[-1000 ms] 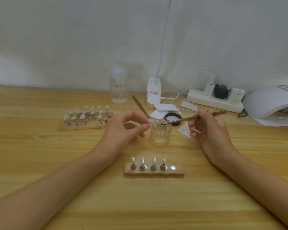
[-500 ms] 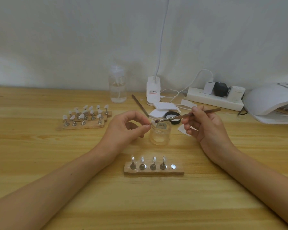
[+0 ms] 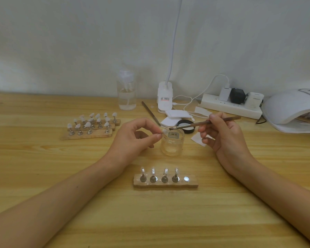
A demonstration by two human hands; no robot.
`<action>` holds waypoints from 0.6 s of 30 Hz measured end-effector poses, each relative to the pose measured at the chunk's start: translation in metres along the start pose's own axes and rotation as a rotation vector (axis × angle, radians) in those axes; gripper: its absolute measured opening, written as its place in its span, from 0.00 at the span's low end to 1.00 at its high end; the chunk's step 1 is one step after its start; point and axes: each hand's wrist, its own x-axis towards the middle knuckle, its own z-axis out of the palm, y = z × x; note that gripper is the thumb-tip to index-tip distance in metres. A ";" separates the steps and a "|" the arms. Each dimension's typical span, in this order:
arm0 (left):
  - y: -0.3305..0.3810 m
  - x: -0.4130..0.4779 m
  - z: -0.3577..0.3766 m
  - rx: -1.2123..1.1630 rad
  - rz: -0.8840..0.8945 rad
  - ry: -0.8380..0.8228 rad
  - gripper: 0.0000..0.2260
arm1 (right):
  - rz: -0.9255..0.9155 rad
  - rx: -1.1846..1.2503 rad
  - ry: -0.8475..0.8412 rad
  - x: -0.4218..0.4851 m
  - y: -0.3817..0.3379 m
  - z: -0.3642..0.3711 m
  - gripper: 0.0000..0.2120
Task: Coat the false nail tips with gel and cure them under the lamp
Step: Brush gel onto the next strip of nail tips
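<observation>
Left hand up over the table, thumb and forefinger pinching a tiny stand with one nail tip on top, held right at the rim of the glass jar. Right hand grips the brush like a pen, bristles meeting that tip, so this looks like the coating stroke itself, one tip at a time.

Just in front of the wrists sits the near wooden block. Four clear tips stand on it, and the fifth spot is a bare metal disc, most likely home for the tip in hand. Whether those four already carry gel, I cannot tell; they are too small and glassy to read.

Out to the left, more blocks hold a crowd of white tips, well apart from the action. Far right, the curing lamp waits at the table's edge. Something pale lies in its mouth, cut off by the frame, so I won't call it.

My read: mid-task. This tip needs finishing and reseating, and then the near block goes under the lamp.
</observation>
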 end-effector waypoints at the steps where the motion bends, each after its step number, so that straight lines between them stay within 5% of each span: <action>1: 0.000 0.000 0.000 0.000 0.000 0.001 0.08 | -0.006 0.005 -0.020 0.000 -0.001 0.001 0.08; 18: -0.001 -0.001 0.000 0.000 0.007 0.000 0.07 | -0.025 -0.006 -0.042 0.000 -0.001 0.001 0.09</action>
